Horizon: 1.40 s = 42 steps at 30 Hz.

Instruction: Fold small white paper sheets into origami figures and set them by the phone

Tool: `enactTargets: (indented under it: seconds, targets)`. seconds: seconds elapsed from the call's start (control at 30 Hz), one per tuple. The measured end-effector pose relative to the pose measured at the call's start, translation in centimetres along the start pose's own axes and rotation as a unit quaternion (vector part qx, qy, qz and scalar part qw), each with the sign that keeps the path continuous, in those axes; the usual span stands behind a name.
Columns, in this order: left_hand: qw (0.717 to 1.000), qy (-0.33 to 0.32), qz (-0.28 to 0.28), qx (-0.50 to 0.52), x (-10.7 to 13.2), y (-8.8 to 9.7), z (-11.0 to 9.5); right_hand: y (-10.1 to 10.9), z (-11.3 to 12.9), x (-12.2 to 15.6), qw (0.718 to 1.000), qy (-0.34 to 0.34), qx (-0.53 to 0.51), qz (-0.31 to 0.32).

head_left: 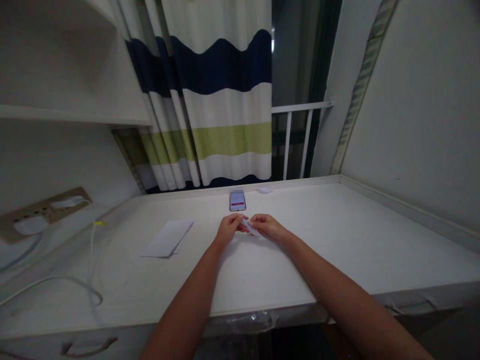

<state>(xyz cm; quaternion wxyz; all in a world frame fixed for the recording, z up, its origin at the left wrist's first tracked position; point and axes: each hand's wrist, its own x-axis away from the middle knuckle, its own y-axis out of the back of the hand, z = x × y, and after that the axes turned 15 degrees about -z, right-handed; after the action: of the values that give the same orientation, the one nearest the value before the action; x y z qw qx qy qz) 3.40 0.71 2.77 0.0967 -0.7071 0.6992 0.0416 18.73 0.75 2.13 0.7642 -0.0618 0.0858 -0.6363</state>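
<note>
Between both hands is a small folded piece of white paper (252, 228), held tilted just above the desk. My left hand (229, 226) pinches its upper left end, fingers closed. My right hand (268, 226) grips the paper from the right side, with thumb and fingers together. Some fingertips behind the paper are hidden. Just beyond the hands lies a phone (237, 200) with its screen lit. To the left rests a small stack of white paper sheets (168, 238), slightly fanned.
The white desk (360, 240) has a raised back edge. A small white paper piece (265, 190) lies near that edge. At left are a power socket strip (45, 212) and a loose white cable (56, 278). A striped curtain (228, 105) hangs behind.
</note>
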Motion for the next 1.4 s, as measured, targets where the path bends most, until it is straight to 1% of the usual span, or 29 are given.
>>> enactTargets:
  seconds: [0.17, 0.27, 0.4, 0.53, 0.67, 0.77, 0.83, 1.0, 1.17, 1.4]
  targets:
    - [0.999, 0.009, -0.007, 0.033, -0.1, -0.1, 0.1, 0.3, -0.4, -0.5, 0.999, 0.028, 0.015, -0.037]
    - [0.999, 0.012, -0.006, 0.031, -0.2, -0.2, 0.3, 0.5, -0.8, -0.9, 0.997, 0.053, 0.015, -0.052]
    - [1.000, -0.009, -0.017, -0.007, -0.3, -0.2, 0.6, 0.5, -1.1, -1.2, 0.994, 0.088, 0.033, -0.060]
    - [0.999, -0.031, -0.029, -0.029, -0.6, -0.2, 0.9, 0.4, -1.1, -1.3, 0.986, 0.129, 0.075, -0.072]
    - [0.996, -0.057, -0.041, -0.046, -0.6, -0.2, 1.1, 0.5, -1.0, -1.2, 0.981, 0.144, 0.105, -0.077]
    - [0.996, -0.066, -0.047, -0.048, -0.4, -0.2, 0.9, 0.4, -1.0, -1.2, 0.980, 0.145, 0.113, -0.073]
    - [0.996, -0.061, -0.042, -0.041, -0.3, -0.2, 0.7, 0.4, -0.9, -1.1, 0.982, 0.140, 0.112, -0.067]
    - [1.000, -0.015, -0.005, 0.008, 0.0, -0.3, 0.3, 0.1, -1.0, -1.0, 0.987, 0.139, 0.065, -0.044]
    - [0.999, 0.017, 0.029, 0.039, 0.5, -0.4, -0.3, -0.1, -1.0, -0.7, 0.995, 0.098, 0.009, -0.013]
    - [0.994, 0.050, 0.047, 0.081, 0.5, -0.4, -0.3, -0.3, -0.4, -0.2, 0.998, 0.064, -0.025, 0.008]
